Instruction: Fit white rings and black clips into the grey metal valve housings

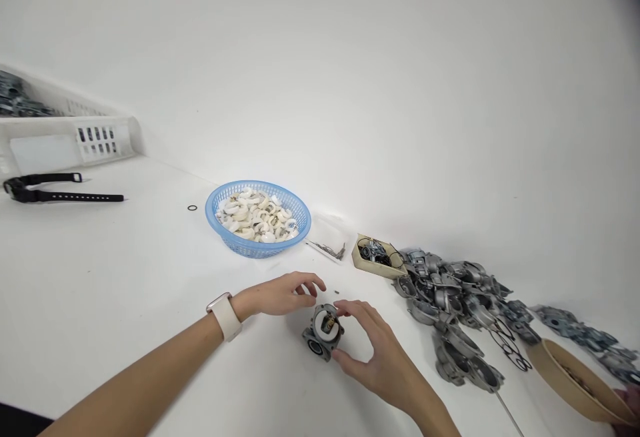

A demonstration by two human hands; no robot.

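A small grey metal carburetor body point(316, 347) rests on the white table in front of me, with a white C-shaped float point(324, 335) and a brass part in its round opening. My right hand point(373, 350) grips it from the right, fingertips at its upper edge and thumb at its lower right side. Just above and left of it hovers my left hand point(286, 292), open, its fingers loosely bent and thumb apart, with nothing visible in them. A tiny dark piece point(337, 292) lies on the table between the two hands.
Beyond my hands are a blue basket point(257, 249) of white floats, a clear bag point(327, 237) with thin pins, and a cream box point(373, 267) of black rings. Metal bowls point(450, 290) pile up at right, near a tan round container point(560, 377). A black watch point(65, 190) lies left.
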